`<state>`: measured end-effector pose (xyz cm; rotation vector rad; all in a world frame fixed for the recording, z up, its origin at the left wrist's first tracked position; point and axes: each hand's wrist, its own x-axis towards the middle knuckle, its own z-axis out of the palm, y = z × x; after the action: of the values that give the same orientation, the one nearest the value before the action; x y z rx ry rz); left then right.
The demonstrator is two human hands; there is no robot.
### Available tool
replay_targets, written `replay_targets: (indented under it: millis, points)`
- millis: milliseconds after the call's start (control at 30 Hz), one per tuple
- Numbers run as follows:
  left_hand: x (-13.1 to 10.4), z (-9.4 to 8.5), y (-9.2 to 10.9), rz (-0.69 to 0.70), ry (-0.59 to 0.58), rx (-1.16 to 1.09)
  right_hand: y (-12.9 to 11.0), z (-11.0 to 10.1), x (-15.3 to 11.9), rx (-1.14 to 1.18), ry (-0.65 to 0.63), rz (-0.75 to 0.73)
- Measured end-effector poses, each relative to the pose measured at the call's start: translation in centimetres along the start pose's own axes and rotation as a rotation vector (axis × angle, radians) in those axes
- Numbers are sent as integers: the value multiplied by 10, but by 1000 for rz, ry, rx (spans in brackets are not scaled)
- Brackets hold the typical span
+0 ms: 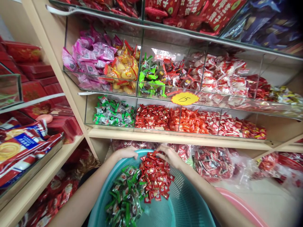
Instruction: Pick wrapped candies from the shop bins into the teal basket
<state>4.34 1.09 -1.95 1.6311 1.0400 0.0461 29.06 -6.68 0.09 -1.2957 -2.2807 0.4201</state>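
Teal perforated basket (190, 192) by wood shelf (180, 139), red-wrapped candies (157, 178) inside next to green-wrapped candies (126, 201); L hand (127, 152) holds far rim; R hand (170, 155) bent at reds' far edge, can't tell if gripping any

The picture is mostly bright, with whitish light that seems to come from above. Tiny white sparkles shine on the small shiny red candy packets (157, 178) and the green-and-clear plastic candy packets (125, 197). The clear stiff shelf front (94, 77) has pale streaks of glare. It gets darker under the lowest pale wooden shelf board (177, 138), and the far side of the teal plastic basket with holes (189, 192) is shady. The number on the yellow paper tag with wavy edges (185, 98) is clear, but the stacked red boxes (35, 67) look fuzzy. Things near the edges lean and stretch, and the right corners turn black.
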Motion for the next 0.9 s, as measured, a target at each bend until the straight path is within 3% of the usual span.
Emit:
replay_targets:
  millis: [700, 800, 900]
  points:
    - [-2, 2, -1, 44, 4, -28, 1, 15, -7, -34, 0, 3]
    - [-1, 1, -2, 21, 24, -7, -9, 8, -6, -93, 6, -19]
    - [-1, 1, -3, 14, 17, 5, -28, -12, 0, -146, 74, -71]
